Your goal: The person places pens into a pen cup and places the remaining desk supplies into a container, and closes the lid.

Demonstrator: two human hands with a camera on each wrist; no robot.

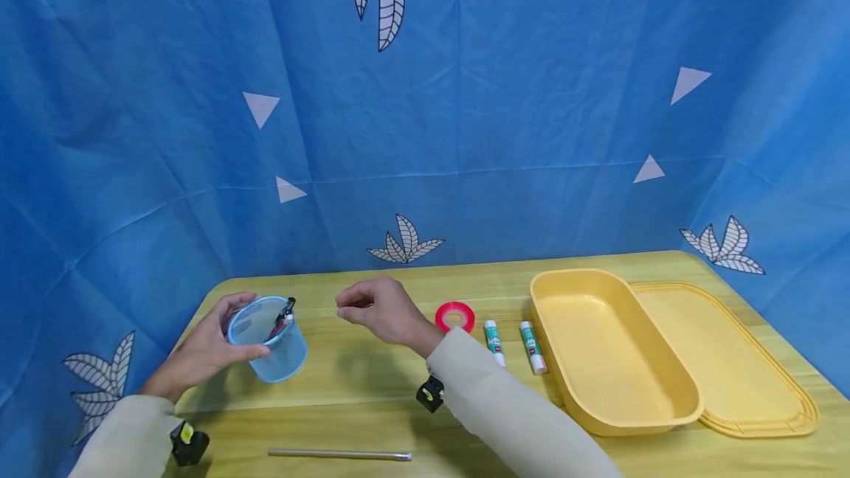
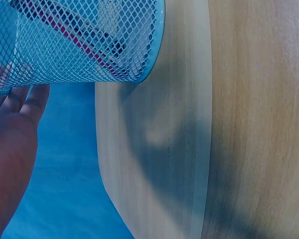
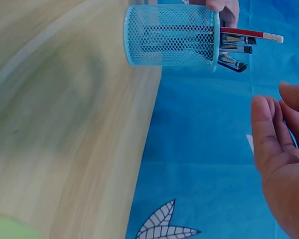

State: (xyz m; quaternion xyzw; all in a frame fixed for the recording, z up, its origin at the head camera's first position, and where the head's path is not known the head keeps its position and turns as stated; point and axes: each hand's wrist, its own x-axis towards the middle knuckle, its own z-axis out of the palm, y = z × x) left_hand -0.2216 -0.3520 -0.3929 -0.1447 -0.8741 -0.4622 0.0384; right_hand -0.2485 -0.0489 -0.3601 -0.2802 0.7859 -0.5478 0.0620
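My left hand (image 1: 202, 349) grips a light-blue mesh pen cup (image 1: 280, 360) near its rim at the table's left side, thumb along the near edge. Several pens (image 3: 236, 49) and a red pencil (image 3: 251, 33) with a white end stick out of the cup's mouth in the right wrist view. Through the mesh cup (image 2: 89, 50) in the left wrist view, their dark and red shafts lie slanted. To the right of the cup, my right hand (image 1: 385, 312) hovers over the table with nothing in it, fingers loosely bent and thumb apart from them.
A silver pencil (image 1: 339, 454) lies along the near edge. Right of centre are a red tape roll (image 1: 441, 317) and two glue sticks (image 1: 494, 343) (image 1: 533, 347). Beyond them stands a yellow bin (image 1: 611, 360), with its lid (image 1: 750, 375) alongside. A blue curtain (image 1: 505, 94) hangs behind.
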